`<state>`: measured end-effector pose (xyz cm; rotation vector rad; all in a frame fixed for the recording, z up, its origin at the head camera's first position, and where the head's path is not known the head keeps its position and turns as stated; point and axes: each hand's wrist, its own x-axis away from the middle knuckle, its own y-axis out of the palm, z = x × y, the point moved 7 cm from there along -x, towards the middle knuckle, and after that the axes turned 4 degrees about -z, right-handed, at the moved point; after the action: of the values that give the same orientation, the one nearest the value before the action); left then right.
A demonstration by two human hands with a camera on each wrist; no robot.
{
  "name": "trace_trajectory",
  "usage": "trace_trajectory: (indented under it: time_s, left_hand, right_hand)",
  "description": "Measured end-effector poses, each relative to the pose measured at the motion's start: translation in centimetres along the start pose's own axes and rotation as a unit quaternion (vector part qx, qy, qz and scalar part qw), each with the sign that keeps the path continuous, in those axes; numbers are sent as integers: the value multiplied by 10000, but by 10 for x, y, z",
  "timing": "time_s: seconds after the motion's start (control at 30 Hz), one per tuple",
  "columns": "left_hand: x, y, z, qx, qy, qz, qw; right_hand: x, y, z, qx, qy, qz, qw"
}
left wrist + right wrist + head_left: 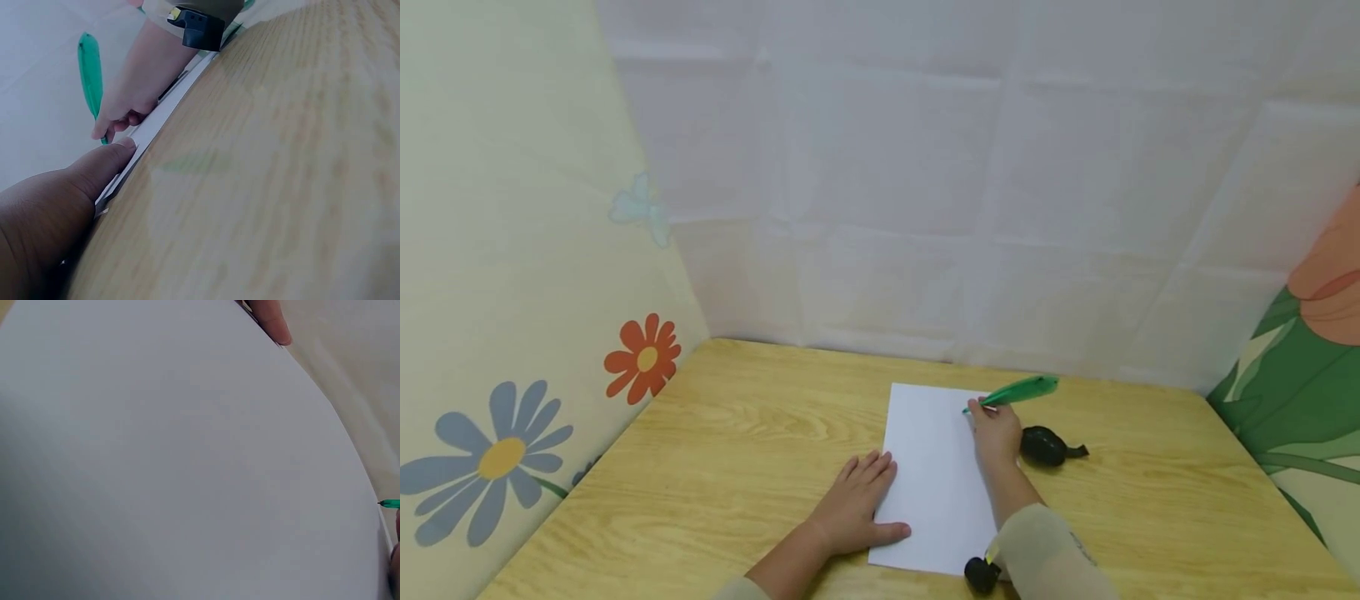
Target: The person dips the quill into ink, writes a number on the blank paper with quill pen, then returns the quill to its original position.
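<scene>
A blank white sheet of paper [928, 483] lies on the wooden table. My left hand [856, 507] rests flat on its left edge, fingers spread and thumb on the paper. Near the sheet's upper right, my right hand [997, 435] pinches a green feather pen [1022, 389]. The plume slants up to the right, and the tip points left, down toward the paper. In the right wrist view only the pen's green tip end [391, 504] shows, at the right edge by the sheet's rim. The left wrist view shows the plume [90, 70] standing above the right hand.
Just right of my right hand lies a black rounded object [1043, 447] with a short tail; its kind is unclear. A black wrist device [981, 575] is near the right sleeve. White cloth [865, 167] hangs behind the wooden table [760, 408], with flower-printed cloth at both sides.
</scene>
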<state>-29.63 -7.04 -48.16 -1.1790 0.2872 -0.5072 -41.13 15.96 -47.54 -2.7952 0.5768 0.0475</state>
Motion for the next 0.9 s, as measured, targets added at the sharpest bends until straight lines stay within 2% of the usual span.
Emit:
trace_trajectory:
  time_s: [0.3,0.57,0.9]
  left_hand:
    - [3,-3,2,32,-52,1,10000]
    - [3,-2,2,101,13,-3,9999]
    - [3,-3,3,40,-70,-39,10000]
  right_hand:
    - [0,2,2,113,134,-60,9998]
    - [3,2,1,105,91,-19,9999]
    - [2,1,1,208,58,-63,9997]
